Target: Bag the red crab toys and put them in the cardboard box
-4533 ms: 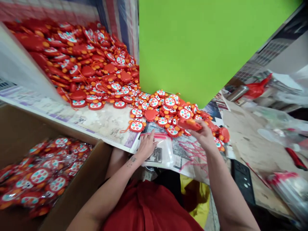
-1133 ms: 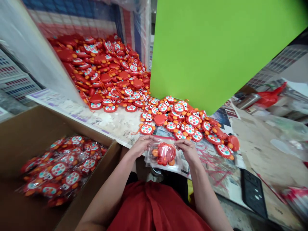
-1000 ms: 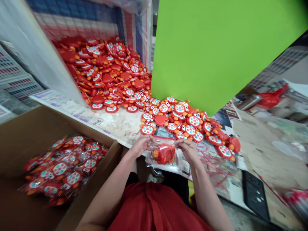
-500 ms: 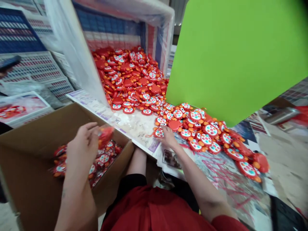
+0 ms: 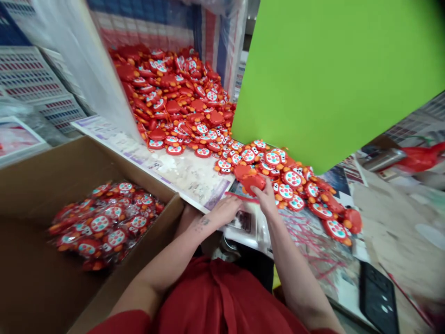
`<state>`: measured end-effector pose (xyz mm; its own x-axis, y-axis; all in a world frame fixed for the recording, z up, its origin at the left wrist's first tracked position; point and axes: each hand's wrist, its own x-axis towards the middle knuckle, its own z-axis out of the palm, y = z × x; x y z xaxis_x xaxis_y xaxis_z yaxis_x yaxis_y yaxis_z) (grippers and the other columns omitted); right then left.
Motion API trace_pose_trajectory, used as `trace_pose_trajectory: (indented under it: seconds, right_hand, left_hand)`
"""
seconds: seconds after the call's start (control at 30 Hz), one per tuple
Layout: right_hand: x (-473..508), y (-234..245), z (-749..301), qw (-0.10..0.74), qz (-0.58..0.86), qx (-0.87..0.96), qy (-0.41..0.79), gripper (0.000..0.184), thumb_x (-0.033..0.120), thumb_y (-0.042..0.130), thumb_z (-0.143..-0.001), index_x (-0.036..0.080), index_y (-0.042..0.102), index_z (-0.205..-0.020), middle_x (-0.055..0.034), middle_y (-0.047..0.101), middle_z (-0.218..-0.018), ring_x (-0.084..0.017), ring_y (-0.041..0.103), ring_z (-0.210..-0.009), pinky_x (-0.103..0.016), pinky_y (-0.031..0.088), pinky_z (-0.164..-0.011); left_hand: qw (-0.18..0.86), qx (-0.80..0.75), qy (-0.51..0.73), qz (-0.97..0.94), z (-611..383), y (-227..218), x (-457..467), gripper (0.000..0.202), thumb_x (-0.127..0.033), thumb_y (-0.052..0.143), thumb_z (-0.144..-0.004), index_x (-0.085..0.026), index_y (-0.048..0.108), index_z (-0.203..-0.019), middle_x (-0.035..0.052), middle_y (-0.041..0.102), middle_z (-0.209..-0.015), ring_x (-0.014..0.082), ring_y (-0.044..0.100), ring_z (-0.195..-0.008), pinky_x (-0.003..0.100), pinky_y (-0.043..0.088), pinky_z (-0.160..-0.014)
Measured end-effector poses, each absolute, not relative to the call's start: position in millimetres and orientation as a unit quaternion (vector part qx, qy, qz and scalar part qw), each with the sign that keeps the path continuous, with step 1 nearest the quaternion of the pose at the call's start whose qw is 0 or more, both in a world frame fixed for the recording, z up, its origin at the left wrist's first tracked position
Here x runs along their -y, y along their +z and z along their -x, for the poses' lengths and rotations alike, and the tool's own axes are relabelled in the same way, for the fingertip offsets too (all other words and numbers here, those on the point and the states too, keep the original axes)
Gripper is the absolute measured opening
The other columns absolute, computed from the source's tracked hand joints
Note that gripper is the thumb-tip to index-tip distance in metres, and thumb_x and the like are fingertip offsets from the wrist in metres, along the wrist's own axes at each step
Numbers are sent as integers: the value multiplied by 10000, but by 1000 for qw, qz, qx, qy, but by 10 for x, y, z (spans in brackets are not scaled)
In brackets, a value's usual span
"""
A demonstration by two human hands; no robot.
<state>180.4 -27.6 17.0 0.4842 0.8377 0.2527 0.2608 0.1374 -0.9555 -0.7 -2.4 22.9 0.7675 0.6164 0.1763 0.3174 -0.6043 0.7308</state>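
Note:
My right hand (image 5: 267, 197) grips a red crab-like toy (image 5: 252, 184), its plain red back turned up, above the table edge. Just left of it, my left hand (image 5: 225, 209) has its fingers together at the red-edged mouth of a clear plastic bag (image 5: 259, 220). The bag lies on a stack of similar bags, and my fingertips are partly hidden there. Loose red toys (image 5: 292, 178) with white, dotted faces and orange feet lie beyond my hands. To my left, a cardboard carton (image 5: 139, 160) holds a heap of bagged toys (image 5: 116, 239).
A large lined crate (image 5: 239, 55) tipped on its side spills many toys (image 5: 174, 102) onto the white tabletop (image 5: 187, 174). An upright green panel (image 5: 333, 79) blocks the back right. A black phone (image 5: 378, 294) lies at the right edge.
My left hand has left the carton, where it had a bagged toy, and moved right to the bags. My right hand has picked up a toy and drawn it nearer.

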Motion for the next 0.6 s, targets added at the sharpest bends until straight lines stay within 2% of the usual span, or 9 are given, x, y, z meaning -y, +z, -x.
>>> trace_pose_trajectory:
  seconds: [0.1, 0.17, 0.33, 0.6]
  right_hand:
    - [730, 182, -1976, 630, 616, 408, 240, 549, 333, 693, -735, 240, 530, -1251, -64, 628, -1188, -232, 616, -1025, -393, 520, -890]
    - [979, 168, -2071, 625, 622, 395, 257, 534, 349, 716, -745, 251, 549, -1242, -58, 634, -1182, -235, 616, -1036, -404, 515, -907]
    - [1221, 90, -2203, 618, 636, 383, 259, 510, 408, 731, -766, 256, 572, -1226, -52, 645, -1176, -231, 620, -1037, -416, 501, -940]
    - [781, 96, -2114, 581, 643, 456, 203, 545, 476, 690, -797, 238, 579, -1275, -84, 651, -1220, -254, 610, -1093, -447, 471, -994]
  left_hand:
    - [236, -303, 150, -911, -222, 35, -59, 187, -133, 496, -885, -135, 649, -992, 164, 620, -1048, 296, 553, -1048, 422, 426, -937]
    - [180, -333, 130, -916, -306, -32, -94, 186, -181, 524, -900, -119, 626, -1043, 178, 590, -1083, 304, 537, -1043, 426, 427, -899]
    - [83, -341, 94, -932, -400, -108, -74, 174, -275, 552, -919, -146, 616, -1018, 135, 586, -1031, 303, 515, -1014, 422, 415, -848]
    - [48, -248, 201, -946, -331, -276, 54, 199, -196, 404, -979, -153, 598, -975, 79, 605, -947, 240, 508, -965, 391, 389, -915]
